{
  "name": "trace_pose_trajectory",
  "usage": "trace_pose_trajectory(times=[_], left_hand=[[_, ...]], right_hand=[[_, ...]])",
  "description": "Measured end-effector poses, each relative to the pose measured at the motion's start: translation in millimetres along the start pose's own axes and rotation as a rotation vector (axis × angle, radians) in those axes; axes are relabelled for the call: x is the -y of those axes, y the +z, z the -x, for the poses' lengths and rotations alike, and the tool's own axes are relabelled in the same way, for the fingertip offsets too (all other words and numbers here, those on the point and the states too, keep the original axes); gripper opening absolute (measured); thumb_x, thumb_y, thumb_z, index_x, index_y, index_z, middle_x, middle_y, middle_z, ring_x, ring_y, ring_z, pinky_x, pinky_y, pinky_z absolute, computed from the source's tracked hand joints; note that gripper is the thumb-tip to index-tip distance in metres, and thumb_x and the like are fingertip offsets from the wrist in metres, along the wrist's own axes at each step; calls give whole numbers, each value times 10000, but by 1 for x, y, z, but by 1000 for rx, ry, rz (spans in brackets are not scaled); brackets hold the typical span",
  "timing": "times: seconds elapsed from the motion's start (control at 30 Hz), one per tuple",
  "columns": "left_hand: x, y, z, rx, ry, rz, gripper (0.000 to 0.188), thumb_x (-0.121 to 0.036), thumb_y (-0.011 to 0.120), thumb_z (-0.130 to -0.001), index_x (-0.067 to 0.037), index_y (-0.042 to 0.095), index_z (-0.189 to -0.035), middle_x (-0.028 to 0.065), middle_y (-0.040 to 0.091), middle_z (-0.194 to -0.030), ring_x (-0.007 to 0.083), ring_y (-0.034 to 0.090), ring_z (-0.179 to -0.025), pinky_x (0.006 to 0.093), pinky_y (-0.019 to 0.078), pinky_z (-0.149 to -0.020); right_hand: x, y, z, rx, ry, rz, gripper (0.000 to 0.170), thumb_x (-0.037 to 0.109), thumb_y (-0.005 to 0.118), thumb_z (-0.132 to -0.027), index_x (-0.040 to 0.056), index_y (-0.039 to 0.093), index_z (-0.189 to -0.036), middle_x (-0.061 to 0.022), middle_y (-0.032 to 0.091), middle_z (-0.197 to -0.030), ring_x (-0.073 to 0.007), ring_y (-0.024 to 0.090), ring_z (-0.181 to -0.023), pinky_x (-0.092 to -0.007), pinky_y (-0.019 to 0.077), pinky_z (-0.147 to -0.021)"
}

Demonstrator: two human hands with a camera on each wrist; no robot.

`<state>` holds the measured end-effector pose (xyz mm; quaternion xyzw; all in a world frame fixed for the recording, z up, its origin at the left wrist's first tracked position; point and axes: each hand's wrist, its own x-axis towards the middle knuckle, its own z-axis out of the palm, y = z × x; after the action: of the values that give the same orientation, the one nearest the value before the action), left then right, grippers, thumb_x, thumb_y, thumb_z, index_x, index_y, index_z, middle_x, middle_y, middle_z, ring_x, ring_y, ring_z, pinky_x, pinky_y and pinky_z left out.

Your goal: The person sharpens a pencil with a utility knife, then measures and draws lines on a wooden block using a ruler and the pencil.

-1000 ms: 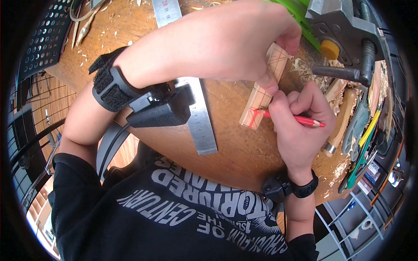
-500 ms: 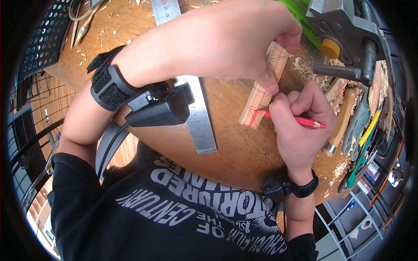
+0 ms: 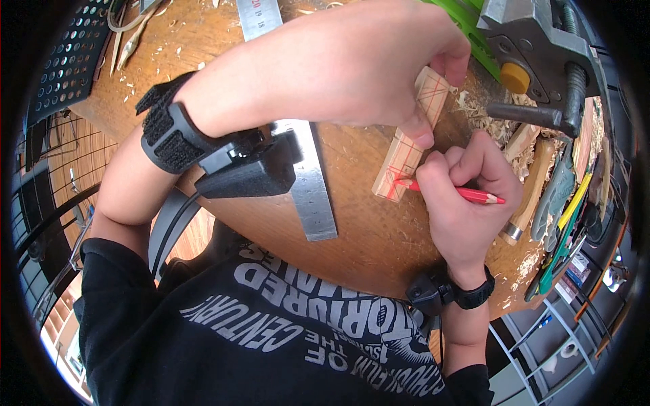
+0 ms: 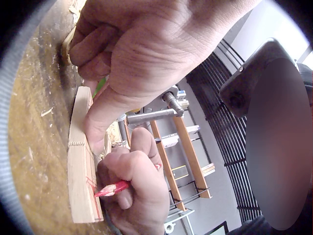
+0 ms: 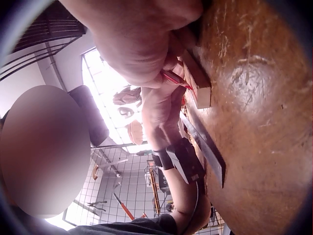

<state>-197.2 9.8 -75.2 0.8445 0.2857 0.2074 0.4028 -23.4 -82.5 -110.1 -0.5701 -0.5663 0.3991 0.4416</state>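
A small wooden block (image 3: 404,155) with red pencil lines lies on the workbench, and in the left wrist view a shallow notch crosses its pale side (image 4: 77,147). My left hand (image 3: 379,71) reaches across and holds it, the thumb pressed on the lined face and the fingers around its far end, partly hidden. Between thumb and fingers, my right hand (image 3: 470,210) pinches a red pencil (image 3: 482,196) that is sharpened at both ends. The pencil's tip meets the lined face near the block's close end, as the right wrist view also shows beside the block (image 5: 201,90).
Under the left forearm lies a steel ruler (image 3: 315,196). A metal vise (image 3: 535,54) stands at the back right by a green object (image 3: 467,30). Wood shavings, a wooden-handled tool (image 3: 531,186) and several other tools line the right side. A perforated black holder (image 3: 71,54) is at the left.
The right hand and pencil have shifted slightly, and the tip now sits a little nearer the block's close end. The left hand and the block have stayed almost still.
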Motion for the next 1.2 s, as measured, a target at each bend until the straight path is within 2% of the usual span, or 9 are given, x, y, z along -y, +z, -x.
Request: trace_pose_trajectory(times=[0.27,0.33,0.43,0.57,0.87,0.97,1.03,1.17,1.2], left_hand=[[-1,-1,0,27,-47,7,527,-174,810,-688,35,552,-1097,200,592,-1038,335,564,-1026,367,466,-869],[0,1,1,-4,24,-17,539,-183,816,-685,36,551,-1100,199,591,-1043,335,562,-1032,367,464,-874],[1,-1,-1,23,-30,17,546,-188,819,-683,34,550,-1104,197,589,-1048,334,558,-1038,366,462,-881],[0,1,1,-5,20,2,545,-183,819,-683,32,550,-1106,196,588,-1052,333,556,-1042,364,460,-886],[-1,0,1,20,5,-25,508,-113,789,-684,27,550,-1110,194,582,-1068,337,548,-1055,368,455,-897],[10,1,3,-8,65,-20,499,-97,779,-685,27,548,-1110,193,581,-1066,338,548,-1057,369,454,-898],[20,-1,4,-9,154,113,508,-111,788,-683,27,546,-1108,193,581,-1067,339,548,-1055,369,455,-897],[16,8,2,-90,143,133,512,-123,795,-683,26,547,-1105,193,582,-1065,338,549,-1054,368,456,-896],[2,1,1,-43,58,74,517,-127,797,-683,26,547,-1108,192,582,-1065,337,550,-1054,368,457,-896]], right_hand=[[1,1,0,-33,50,4,364,-64,639,-733,66,335,-580,48,375,-514,-12,319,-510,-199,270,-456],[0,0,0,-33,46,15,363,-57,645,-737,65,340,-583,49,379,-514,-12,322,-511,-198,273,-457],[1,1,0,-38,64,-13,363,-52,654,-746,67,350,-587,49,392,-515,-12,331,-508,-197,282,-459],[4,1,0,-30,99,-31,364,-51,660,-757,71,361,-590,42,430,-521,-8,355,-505,-194,292,-460],[2,-2,0,-30,109,-74,365,-58,649,-763,83,354,-599,46,436,-527,-2,356,-510,-188,282,-464],[4,-2,1,-18,111,-64,370,-63,644,-762,84,347,-598,49,426,-528,-2,349,-512,-190,277,-463],[4,-1,0,-15,120,-74,373,-67,642,-761,85,343,-598,50,422,-529,-1,346,-513,-191,275,-462],[2,1,0,-16,91,-61,376,-72,644,-759,82,341,-598,49,419,-531,-4,344,-512,-190,280,-464],[2,1,1,-28,87,-58,374,-74,644,-758,81,343,-599,50,418,-532,-5,343,-512,-190,281,-465]])
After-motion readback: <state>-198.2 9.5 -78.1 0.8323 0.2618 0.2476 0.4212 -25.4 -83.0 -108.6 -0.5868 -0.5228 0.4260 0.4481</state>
